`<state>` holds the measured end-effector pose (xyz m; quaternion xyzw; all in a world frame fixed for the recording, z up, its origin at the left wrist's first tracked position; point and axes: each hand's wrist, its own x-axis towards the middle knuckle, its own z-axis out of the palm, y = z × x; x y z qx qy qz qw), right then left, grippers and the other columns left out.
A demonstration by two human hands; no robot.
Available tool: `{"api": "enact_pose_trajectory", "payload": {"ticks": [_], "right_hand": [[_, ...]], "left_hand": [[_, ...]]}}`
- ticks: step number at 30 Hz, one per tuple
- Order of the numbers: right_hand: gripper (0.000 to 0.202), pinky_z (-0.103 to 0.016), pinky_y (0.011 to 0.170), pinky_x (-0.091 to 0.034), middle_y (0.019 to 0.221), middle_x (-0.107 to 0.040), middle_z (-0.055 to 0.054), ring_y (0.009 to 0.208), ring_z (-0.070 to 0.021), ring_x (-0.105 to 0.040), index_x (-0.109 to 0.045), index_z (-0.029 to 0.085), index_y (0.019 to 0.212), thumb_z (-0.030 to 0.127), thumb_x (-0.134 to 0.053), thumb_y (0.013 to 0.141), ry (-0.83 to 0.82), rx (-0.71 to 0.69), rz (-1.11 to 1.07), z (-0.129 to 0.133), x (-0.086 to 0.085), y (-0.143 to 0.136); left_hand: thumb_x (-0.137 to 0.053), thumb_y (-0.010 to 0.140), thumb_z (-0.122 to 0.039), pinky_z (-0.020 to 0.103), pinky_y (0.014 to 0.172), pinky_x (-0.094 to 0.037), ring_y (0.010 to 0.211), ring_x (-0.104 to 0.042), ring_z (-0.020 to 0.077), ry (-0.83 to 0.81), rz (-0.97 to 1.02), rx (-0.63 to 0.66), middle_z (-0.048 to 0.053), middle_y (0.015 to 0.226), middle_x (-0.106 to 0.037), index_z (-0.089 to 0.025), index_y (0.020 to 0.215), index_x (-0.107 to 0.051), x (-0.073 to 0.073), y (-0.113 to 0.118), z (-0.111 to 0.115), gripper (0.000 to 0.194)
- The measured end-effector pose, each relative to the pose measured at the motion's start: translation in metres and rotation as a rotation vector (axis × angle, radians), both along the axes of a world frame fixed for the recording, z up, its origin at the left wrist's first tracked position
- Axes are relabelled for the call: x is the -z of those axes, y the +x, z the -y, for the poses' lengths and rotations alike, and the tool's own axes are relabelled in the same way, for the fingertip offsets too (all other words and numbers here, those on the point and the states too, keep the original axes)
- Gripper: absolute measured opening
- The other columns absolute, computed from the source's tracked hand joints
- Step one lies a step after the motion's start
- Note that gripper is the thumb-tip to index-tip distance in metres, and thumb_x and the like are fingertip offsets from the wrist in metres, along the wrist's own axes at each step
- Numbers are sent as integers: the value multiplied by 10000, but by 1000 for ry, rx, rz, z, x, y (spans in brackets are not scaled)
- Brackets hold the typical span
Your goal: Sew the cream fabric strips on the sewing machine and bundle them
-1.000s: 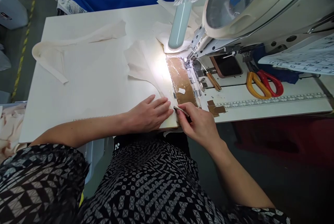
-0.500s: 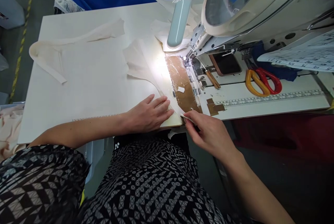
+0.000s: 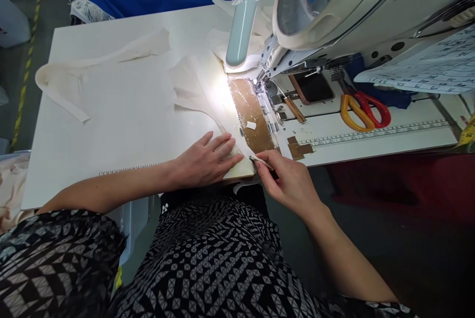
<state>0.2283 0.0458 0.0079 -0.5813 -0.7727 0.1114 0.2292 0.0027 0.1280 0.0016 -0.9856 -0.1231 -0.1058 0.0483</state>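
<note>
My left hand lies flat with its fingers spread on a strip of pale cream fabric near the table's front edge. The strip runs up from there and widens into a panel on the white table. Close to its right, my right hand pinches the near end of the pale fabric between thumb and forefinger, at the table edge. A brown taped area with a small white piece on it lies beyond my hands, beside the lit sewing machine foot.
Another cream piece lies on the white table at the left. The sewing machine fills the upper right. Scissors with yellow and red handles, a phone and a wooden-handled tool lie right of the foot.
The whole view has shifted slightly, moving the table and machine left in the picture. My right hand has turned up the fabric end a little more; my left hand stays flat.
</note>
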Motion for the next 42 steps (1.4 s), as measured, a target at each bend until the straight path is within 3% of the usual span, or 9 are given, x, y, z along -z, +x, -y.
{"api": "enact_pose_trajectory", "payload": {"ticks": [8,14,18,25,31,36,42], "right_hand": [[168,-297,566,-375,695,-652,-33,627,-181,-601,-560,222,860,193,-414,937,-47,-107,130,-5,-8,2],[166,-302,568,-385,720,-666,-37,625,-182,-595,-566,229,868,204,-417,937,-100,-148,108,7,-10,19],[134,-278,563,-390,728,-663,-19,589,-153,-588,-551,213,909,191,-424,948,-68,-136,73,7,-9,20],[116,-277,529,-334,615,-587,9,532,-157,-547,-519,224,850,211,-435,928,-33,-44,58,-15,-6,-4],[103,-269,521,-342,612,-586,15,525,-151,-549,-512,228,867,217,-434,934,-55,-25,3,-17,-6,-5],[87,-270,508,-333,603,-598,26,477,-136,-516,-512,233,887,243,-446,942,-103,16,-74,-18,-6,-4],[108,-276,522,-335,610,-594,16,485,-140,-514,-513,224,868,234,-432,940,-78,-17,-12,-21,-5,-7]], "left_hand": [[-494,979,-313,477,995,-434,1269,-507,335,-1,-6,4,183,1338,-567,-159,1343,-539,-1,-1,-1,398],[-480,988,-309,477,996,-436,1276,-510,324,6,6,-9,177,1340,-578,-172,1323,-555,0,0,1,369],[-497,975,-295,492,1011,-421,1294,-492,326,1,-12,-18,171,1356,-568,-175,1333,-547,-2,-3,-3,381],[-451,998,-292,539,1054,-391,1281,-513,322,30,-4,-131,182,1303,-597,-134,1277,-577,-10,-7,-22,344],[-400,1011,-263,426,1154,-337,1294,-506,220,-32,44,53,117,1311,-620,-101,1304,-563,-3,6,-8,372],[-418,1017,-311,499,1159,-318,1304,-499,246,-34,51,40,125,1345,-598,-134,1303,-568,4,6,-1,368],[-410,1022,-316,498,1130,-348,1280,-516,250,10,84,23,121,1309,-619,-136,1302,-566,5,8,2,367]]}}
